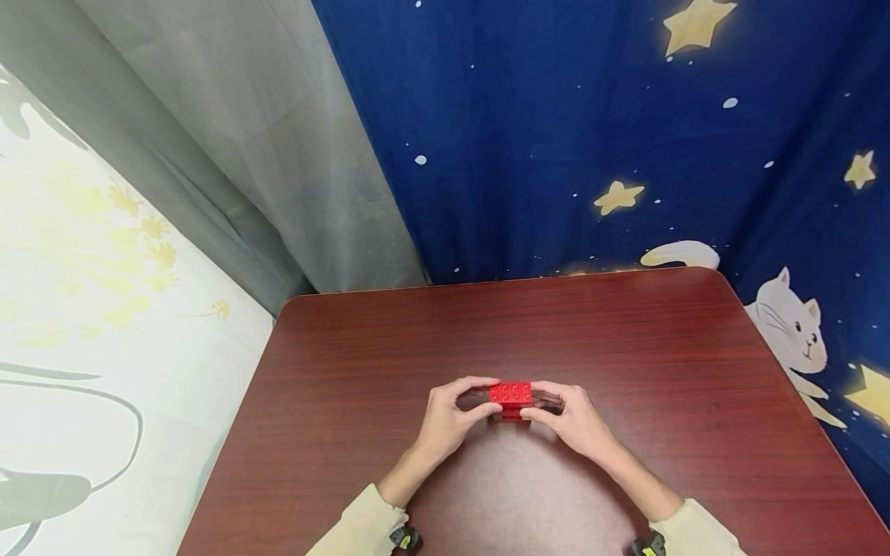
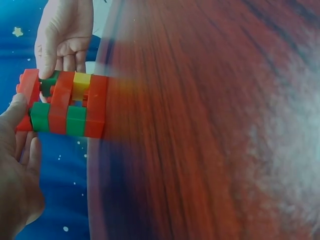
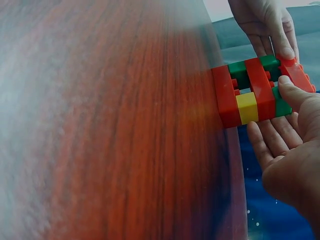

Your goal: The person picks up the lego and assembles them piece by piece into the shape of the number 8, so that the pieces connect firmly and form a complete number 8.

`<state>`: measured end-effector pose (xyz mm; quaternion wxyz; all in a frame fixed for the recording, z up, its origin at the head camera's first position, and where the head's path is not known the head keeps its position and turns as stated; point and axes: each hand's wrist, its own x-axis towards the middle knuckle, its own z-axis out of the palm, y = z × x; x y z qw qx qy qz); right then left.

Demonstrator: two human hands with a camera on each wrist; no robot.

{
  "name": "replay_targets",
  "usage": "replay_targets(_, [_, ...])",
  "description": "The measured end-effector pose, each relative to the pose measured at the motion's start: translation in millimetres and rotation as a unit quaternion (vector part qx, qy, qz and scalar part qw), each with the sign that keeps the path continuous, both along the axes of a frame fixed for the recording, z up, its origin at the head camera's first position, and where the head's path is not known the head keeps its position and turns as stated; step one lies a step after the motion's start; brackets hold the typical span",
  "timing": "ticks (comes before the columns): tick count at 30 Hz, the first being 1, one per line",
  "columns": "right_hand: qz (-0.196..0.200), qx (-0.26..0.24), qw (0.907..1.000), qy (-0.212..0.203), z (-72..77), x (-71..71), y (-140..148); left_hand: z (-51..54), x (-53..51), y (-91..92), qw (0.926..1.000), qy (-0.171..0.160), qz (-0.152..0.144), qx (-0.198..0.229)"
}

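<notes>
Both hands meet at a small tower of building bricks (image 2: 60, 107) that stands on the table. The top red building brick (image 1: 511, 392), its studs facing up, is pinched at one end between thumb and fingers of my left hand (image 1: 445, 421). At its other end, my right hand (image 1: 579, 421) pinches the same brick. Under it, the wrist views show two more long red bricks, with small green bricks (image 2: 76, 120) and one yellow brick (image 3: 247, 108) set between the layers. In the right wrist view the top brick looks slightly tilted; whether it is fully seated I cannot tell.
The dark red wooden table (image 1: 389, 332) extends around the tower on all sides. Beyond its far edge hang a grey curtain (image 1: 278, 154) and a blue curtain (image 1: 514, 139) with stars. A pale patterned cloth (image 1: 90, 309) hangs at the left.
</notes>
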<state>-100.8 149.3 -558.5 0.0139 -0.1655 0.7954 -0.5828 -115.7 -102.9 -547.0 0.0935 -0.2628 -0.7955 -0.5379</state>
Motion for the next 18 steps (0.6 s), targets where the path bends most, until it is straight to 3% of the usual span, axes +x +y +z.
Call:
replay_targets(12, [-0.004, -0.002, 1.0, -0.003, -0.5, 0.4, 1.2, -4.9, 0.3, 1.6, 0.9998, 0.017, 0.003, -0.009])
replay_targets(18, [0.0, -0.006, 1.0, 0.0, -1.1, 0.7, 1.1, -6.0, 0.4, 1.5, 0.9992, -0.021, -0.026, 0.022])
